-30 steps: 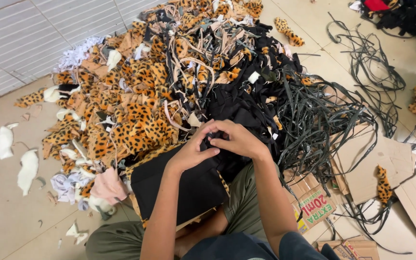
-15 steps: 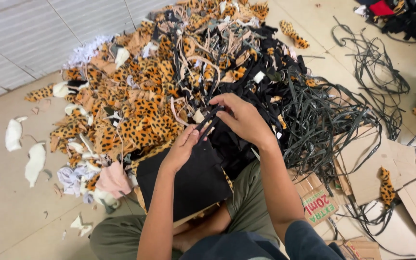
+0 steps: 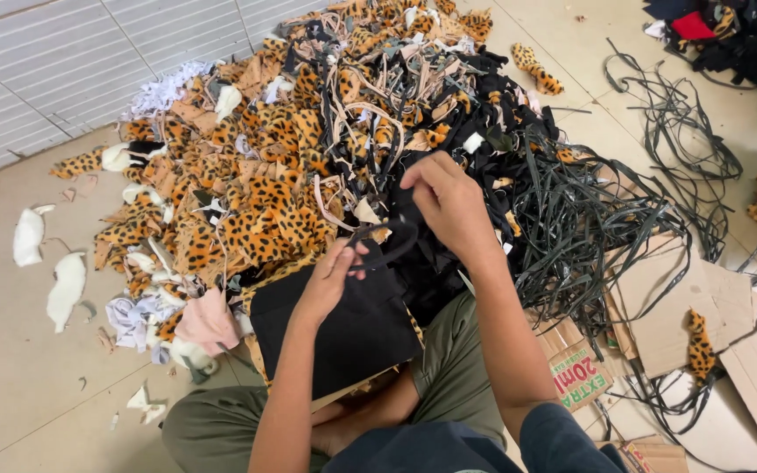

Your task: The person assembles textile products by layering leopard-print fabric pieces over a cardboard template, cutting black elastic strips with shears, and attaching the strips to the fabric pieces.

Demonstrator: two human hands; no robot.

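Note:
I sit on the floor with a flat black fabric piece (image 3: 343,333) laid over my lap. My left hand (image 3: 333,280) rests on its upper edge and pinches one end of a thin black strip (image 3: 385,248). My right hand (image 3: 449,206) is raised above the pile of scraps and grips the other end of that strip, which curves between the two hands. Just beyond them lies a big heap of leopard-print fabric scraps (image 3: 256,210) mixed with black cloth (image 3: 475,158).
A tangle of black strips (image 3: 589,228) spreads to the right over flattened cardboard (image 3: 676,315). White scraps (image 3: 45,263) lie on the tiled floor at left. A pink cloth (image 3: 208,320) sits by my left knee. A white shutter wall (image 3: 63,61) stands behind.
My right hand has lifted up and away from the black piece, drawing the thin black strip out. My left hand stays on the piece's upper edge.

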